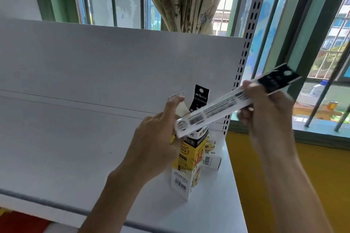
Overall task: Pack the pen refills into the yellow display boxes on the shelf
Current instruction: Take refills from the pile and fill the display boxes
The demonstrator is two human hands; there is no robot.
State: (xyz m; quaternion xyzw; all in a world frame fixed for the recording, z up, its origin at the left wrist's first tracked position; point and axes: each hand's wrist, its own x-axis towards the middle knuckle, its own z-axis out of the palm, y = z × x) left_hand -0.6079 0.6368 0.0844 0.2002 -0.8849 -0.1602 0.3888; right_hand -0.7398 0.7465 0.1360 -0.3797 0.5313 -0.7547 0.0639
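Yellow-box filling, seemingly early on: gripping the open top of the tall yellow-and-white cardboard display box (pixel 189 162) with the left hand (pixel 157 138), clasping a long white-and-black pen refill pack (pixel 223 108) slantwise just above that box in the right hand (pixel 265 108), over one black-topped refill pack (pixel 201 96) inside it.

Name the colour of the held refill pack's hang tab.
The hang tab is black; head view.

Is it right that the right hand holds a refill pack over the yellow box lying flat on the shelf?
No: in the head view the box stands upright on the shelf; the right hand does hold a refill pack over it.
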